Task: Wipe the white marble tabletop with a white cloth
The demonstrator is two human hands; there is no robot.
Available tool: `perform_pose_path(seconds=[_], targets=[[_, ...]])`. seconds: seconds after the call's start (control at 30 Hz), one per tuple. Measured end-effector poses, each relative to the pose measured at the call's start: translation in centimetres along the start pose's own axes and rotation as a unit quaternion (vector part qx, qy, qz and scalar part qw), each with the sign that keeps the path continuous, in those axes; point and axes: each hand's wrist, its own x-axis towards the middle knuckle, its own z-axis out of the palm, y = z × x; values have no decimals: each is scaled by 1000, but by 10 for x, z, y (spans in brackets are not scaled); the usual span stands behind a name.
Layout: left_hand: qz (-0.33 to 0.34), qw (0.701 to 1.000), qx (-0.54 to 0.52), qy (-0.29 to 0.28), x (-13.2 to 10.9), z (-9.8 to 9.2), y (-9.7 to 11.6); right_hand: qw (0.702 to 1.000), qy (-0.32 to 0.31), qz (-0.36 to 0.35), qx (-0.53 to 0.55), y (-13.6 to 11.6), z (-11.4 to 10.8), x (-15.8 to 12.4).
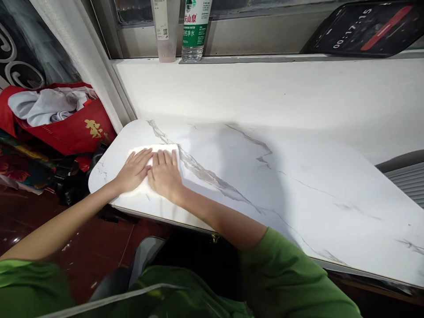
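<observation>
A pale cream cloth (169, 149) lies flat near the left end of the white marble-patterned table (318, 176). On its left part rests my left hand (134, 171), palm down with the fingers stretched out. My right hand (164, 174) lies flat on the cloth just beside it, fingers pointing to the far edge. The two hands touch or nearly touch at the thumbs. Both press on the cloth from above, and neither is wrapped round it.
On the window ledge stand a clear cup (166, 46), a green-labelled water bottle (195, 33) and a leaning phone (371, 31). A red bag (77, 126) with clothes is left of the table. A grey ribbed object (406, 176) sits at the right.
</observation>
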Motion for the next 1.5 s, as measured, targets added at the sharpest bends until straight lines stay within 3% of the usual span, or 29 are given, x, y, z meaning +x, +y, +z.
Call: perform_pose_path(seconds=[0.17,0.23,0.33,0.47,0.7,0.83,0.93,1.03,1.2,1.37,1.5], targets=[[-39,999,-7,16,-57,-12,-31,997,-41,-62,34,-49,5,1],[-53,998,-9,25,-65,-15,-44,995,-44,-84,31,-59,9,8],[-68,997,-9,34,-58,-18,-60,994,-37,-98,25,-62,16,26],[-75,996,-3,38,-20,-18,-78,995,-31,-85,27,-48,26,59],[-68,997,1,45,76,-15,-103,998,-29,-47,19,0,48,132],[-60,997,5,50,122,-10,-103,999,-34,-26,5,32,59,162],[-71,996,12,58,142,-5,-97,999,-30,-21,7,49,63,172],[-82,995,15,50,146,-3,-90,999,-32,-16,6,56,62,172],[-87,996,19,25,130,-3,-72,999,-37,-15,-9,54,50,148],[-61,998,30,13,98,0,-39,998,-50,-18,-41,52,31,101],[-42,998,45,8,55,4,-2,995,-53,-48,-68,47,13,51]])
